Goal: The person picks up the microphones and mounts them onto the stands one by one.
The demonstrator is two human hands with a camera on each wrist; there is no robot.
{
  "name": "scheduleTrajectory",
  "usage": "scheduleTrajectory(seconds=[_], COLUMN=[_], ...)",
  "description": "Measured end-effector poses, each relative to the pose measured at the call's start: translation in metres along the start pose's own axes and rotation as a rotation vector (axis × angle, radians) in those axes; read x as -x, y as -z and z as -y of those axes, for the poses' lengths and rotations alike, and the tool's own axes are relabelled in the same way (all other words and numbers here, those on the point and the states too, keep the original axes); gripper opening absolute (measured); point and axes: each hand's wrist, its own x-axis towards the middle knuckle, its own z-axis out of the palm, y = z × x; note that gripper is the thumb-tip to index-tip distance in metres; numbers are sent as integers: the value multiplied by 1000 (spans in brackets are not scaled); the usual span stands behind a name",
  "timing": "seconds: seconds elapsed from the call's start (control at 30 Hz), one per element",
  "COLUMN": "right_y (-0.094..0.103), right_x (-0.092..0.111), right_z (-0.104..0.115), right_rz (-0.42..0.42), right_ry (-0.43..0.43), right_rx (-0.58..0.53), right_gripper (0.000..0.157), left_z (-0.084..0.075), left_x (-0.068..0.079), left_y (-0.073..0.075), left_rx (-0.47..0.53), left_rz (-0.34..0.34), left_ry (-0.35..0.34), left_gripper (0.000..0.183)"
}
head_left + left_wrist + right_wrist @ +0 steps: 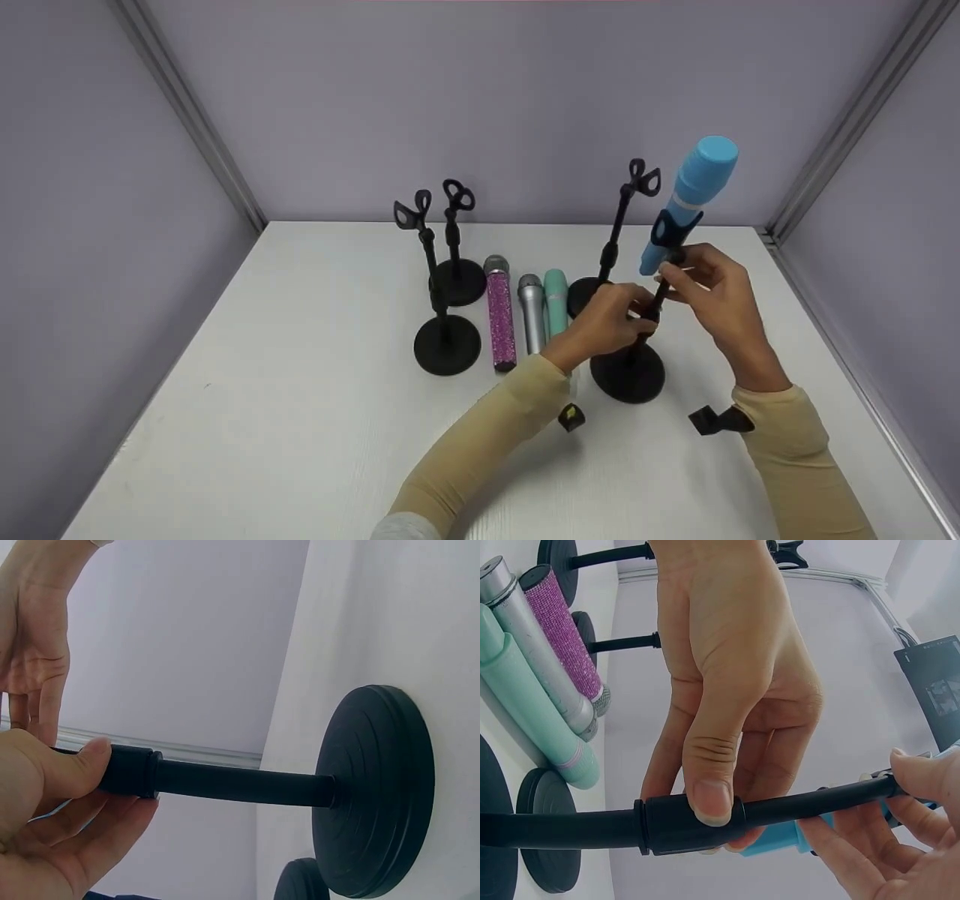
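A black tabletop microphone stand [628,374] holds a blue microphone [705,174] tilted in its clip. My left hand [611,319] grips the collar [131,771] partway up the pole, with the thumb on one side and fingers on the other. Higher up, just under the clip, my right hand [712,292] pinches the thin upper pole [817,799] between thumb and fingers. The round base [375,791] rests on the white table. Behind the left hand stands another black stand [616,225] with a bare clip, its base partly hidden.
Left of the hands lie a pink glittery microphone [501,319], a silver microphone [532,311] and a mint green microphone [556,300], partly covered by the left arm. Two more black stands [445,345] [459,281] stand further left. Grey panels wall in the white table [285,450].
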Motion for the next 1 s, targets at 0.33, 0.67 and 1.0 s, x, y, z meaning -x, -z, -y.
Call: scheduleTrajectory(seconds=[0.33,0.67,1.0], right_y=[1,0,1], right_x=[1,0,0], right_z=[0,1,0], right_rz=[6,13,7], right_ry=[-13,-12,-13], right_rx=[5,0,20], right_gripper=[31,30,28], left_z=[2,5,3], left_x=[-1,0,0], left_y=[1,-8,-6], left_rx=[6,-78,-17], left_rz=[-3,-130,-66], left_ry=[-34,-19,-50], left_gripper=[23,25,19])
